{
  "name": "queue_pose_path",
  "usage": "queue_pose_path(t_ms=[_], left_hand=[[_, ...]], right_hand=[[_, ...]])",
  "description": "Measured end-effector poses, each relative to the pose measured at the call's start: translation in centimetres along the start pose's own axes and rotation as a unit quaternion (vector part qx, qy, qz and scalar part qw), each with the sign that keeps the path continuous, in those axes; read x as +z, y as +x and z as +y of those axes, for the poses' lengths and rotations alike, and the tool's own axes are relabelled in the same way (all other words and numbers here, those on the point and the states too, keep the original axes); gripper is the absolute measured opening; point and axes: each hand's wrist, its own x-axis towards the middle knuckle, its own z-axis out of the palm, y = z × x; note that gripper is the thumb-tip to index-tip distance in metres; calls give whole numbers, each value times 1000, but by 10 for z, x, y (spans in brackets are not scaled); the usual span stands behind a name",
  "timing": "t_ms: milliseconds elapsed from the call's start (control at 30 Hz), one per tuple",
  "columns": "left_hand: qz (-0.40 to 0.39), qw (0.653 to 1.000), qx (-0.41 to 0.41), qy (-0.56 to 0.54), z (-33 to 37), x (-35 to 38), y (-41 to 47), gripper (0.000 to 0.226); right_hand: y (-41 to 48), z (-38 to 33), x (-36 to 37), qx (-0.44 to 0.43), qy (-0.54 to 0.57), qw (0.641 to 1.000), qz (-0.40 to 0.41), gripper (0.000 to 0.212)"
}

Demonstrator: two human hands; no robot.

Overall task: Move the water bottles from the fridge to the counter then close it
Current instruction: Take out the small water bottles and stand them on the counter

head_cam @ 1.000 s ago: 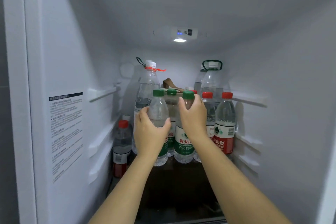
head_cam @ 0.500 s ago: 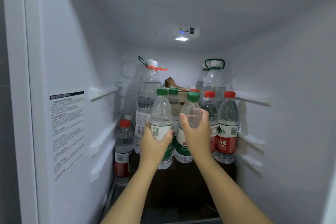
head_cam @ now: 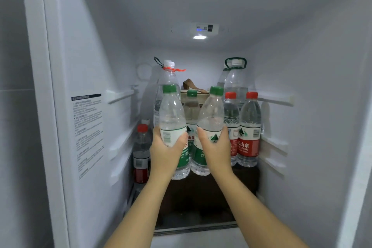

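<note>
Inside the open fridge [head_cam: 302, 66], my left hand [head_cam: 167, 151] grips a green-capped water bottle [head_cam: 172, 115] around its label. My right hand [head_cam: 216, 149] grips a second green-capped bottle [head_cam: 211, 112], tilted slightly left. Both bottles are lifted above the dark shelf [head_cam: 201, 203]. A third green-capped bottle [head_cam: 191, 104] stands behind, between them. Two red-capped bottles [head_cam: 249, 127] stand upright at the right, and another red-capped bottle [head_cam: 142, 151] stands low at the left.
Two large bottles with carry loops, one at the back left [head_cam: 168, 74] and one at the back right [head_cam: 235, 80], stand behind. A brown object [head_cam: 193, 86] lies at the back. Shelf rails [head_cam: 275, 100] stick out from both side walls. The fridge's front edge [head_cam: 36, 86] is at the left.
Both hands have slid from the bottles' necks down to the labels and pulled the two green-capped bottles up and toward me, off the shelf.
</note>
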Motion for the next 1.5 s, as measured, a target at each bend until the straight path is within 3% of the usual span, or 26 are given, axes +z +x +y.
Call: queue_pose_path(t_ms=[200,500,867,1167,1333,1500], left_hand=[[-37,999,6,-17,50,-34,-30,46],[-24,999,-35,8,94,-91,-137,57],[173,979,-53,95,126,-125,-292,42],[318,925,-30,207,184,-183,-405,60],[401,882,-17,249,230,-217,-477,57],[474,828,-10,301,293,-250,-566,54]], right_hand=[[-37,-53,-20,-11,76,995,-58,33],[-115,-85,-60,24,144,974,-172,46],[-207,-103,-77,54,228,913,-333,45],[-305,-151,-62,67,298,835,-459,44],[-370,-196,-59,61,328,787,-518,41],[-452,-258,-71,73,372,718,-584,47]])
